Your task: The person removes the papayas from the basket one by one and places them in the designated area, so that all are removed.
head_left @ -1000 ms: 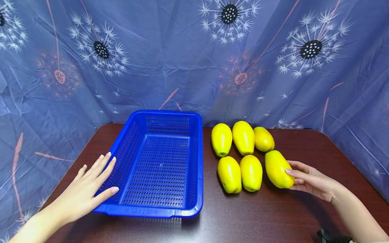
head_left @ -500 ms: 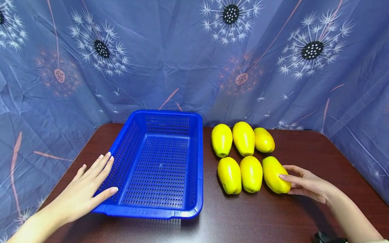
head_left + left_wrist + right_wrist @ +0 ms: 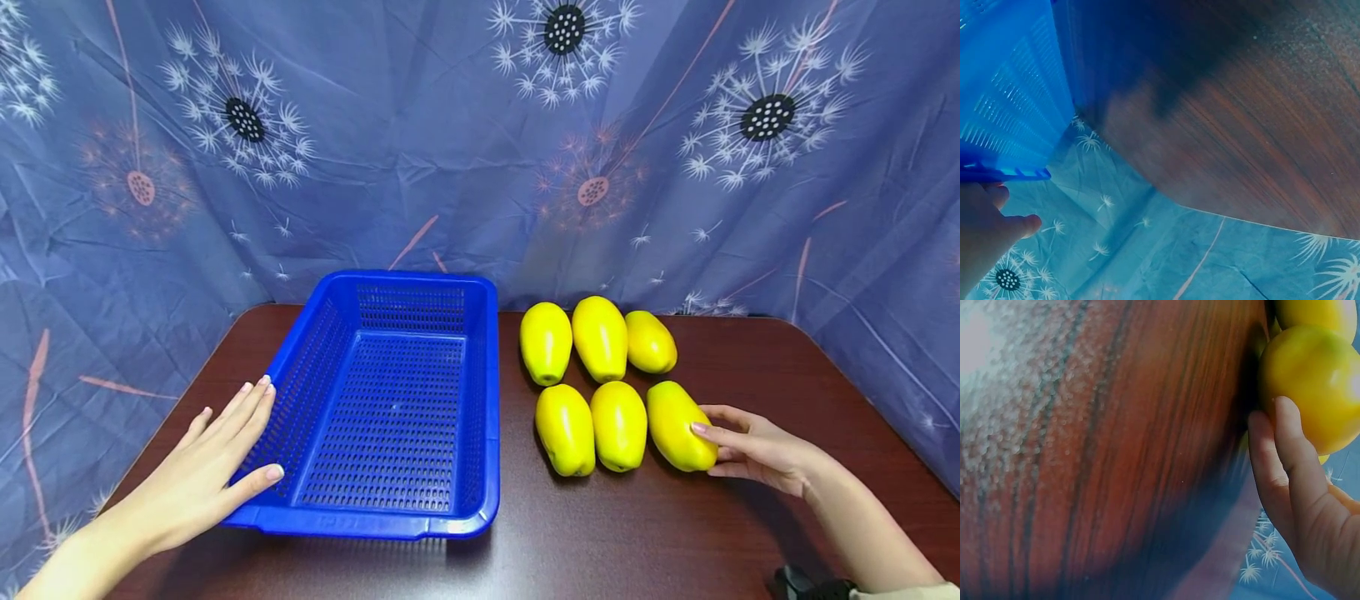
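Note:
My right hand (image 3: 765, 450) holds a yellow mango (image 3: 678, 427) at its right end, the thumb on top and fingers along the side. That mango lies at the right of the front row, beside another mango (image 3: 618, 427) and a further mango (image 3: 565, 430). In the right wrist view, the fingers (image 3: 1297, 456) touch the rounded end of the mango (image 3: 1313, 387). My left hand (image 3: 202, 467) rests with straight, spread fingers on the left rim of a blue plastic basket (image 3: 491, 417). The left wrist view catches the basket's slotted wall (image 3: 1016, 94) and part of that hand.
Three mangoes form a back row: a left one (image 3: 546, 343), a middle one (image 3: 600, 337) and a smaller one (image 3: 651, 342). The dark wood table (image 3: 600, 542) ends at a blue dandelion-print curtain (image 3: 420, 167). The basket holds nothing.
My right hand has brought its mango down and slightly left, into line with the front row, and has barely moved in the last half second. The left hand stays at the basket rim.

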{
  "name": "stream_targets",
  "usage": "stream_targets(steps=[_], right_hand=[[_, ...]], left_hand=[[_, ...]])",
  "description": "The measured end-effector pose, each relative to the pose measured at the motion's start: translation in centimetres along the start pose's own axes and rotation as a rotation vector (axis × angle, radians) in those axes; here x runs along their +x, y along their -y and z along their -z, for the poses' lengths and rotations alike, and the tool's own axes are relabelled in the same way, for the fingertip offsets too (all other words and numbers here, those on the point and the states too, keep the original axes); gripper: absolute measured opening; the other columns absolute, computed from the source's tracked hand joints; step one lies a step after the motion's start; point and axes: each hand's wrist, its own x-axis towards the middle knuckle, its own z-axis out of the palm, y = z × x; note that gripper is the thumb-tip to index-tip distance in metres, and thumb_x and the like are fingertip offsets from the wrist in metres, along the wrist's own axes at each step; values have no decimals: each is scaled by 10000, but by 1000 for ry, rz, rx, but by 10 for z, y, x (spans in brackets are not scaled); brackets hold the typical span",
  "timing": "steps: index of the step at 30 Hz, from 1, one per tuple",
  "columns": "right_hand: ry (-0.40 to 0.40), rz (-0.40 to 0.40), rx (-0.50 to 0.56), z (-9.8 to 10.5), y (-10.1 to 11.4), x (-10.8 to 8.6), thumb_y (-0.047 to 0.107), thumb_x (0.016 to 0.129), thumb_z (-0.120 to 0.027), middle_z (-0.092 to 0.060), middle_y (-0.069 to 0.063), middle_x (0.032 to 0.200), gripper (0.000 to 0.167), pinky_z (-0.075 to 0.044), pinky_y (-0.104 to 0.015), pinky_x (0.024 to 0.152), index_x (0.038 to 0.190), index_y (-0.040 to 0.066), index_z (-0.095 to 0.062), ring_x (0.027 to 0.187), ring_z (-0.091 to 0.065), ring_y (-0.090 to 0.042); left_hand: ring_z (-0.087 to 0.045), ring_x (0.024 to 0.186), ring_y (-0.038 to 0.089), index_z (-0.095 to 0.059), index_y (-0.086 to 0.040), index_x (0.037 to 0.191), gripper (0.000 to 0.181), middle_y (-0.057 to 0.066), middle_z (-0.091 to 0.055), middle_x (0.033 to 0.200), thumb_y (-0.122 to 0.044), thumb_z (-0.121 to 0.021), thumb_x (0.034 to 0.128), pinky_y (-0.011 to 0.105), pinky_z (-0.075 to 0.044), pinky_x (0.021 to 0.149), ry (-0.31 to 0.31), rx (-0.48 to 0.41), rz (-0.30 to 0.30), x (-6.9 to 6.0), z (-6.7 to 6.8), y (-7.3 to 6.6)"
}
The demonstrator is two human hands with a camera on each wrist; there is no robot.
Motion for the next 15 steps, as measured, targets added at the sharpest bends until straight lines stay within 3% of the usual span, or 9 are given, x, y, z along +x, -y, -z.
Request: stream_targets(steps=[7, 15], right_hand=[[10, -4, -5, 0, 3, -1, 219, 995, -444, -543, -73, 1084, 648, -511, -424, 816, 1415, -99, -67, 952, -614, -221], [28, 4, -15, -2, 1, 0, 216, 992, -445, -526, -82, 1114, 645, -507, -435, 820, 1416, -97, -71, 983, -597, -219]], left_hand=[[74, 1412, 125, -74, -53, 1499, 925, 115, -97, 1555, -410, -630, 853, 454, 122, 1094, 3, 62, -12, 0, 2, 1], [78, 1411, 116, -56, -73, 1502, 926, 104, -89, 1558, -394, -632, 854, 444, 122, 1096, -11, 65, -32, -1, 4, 1]])
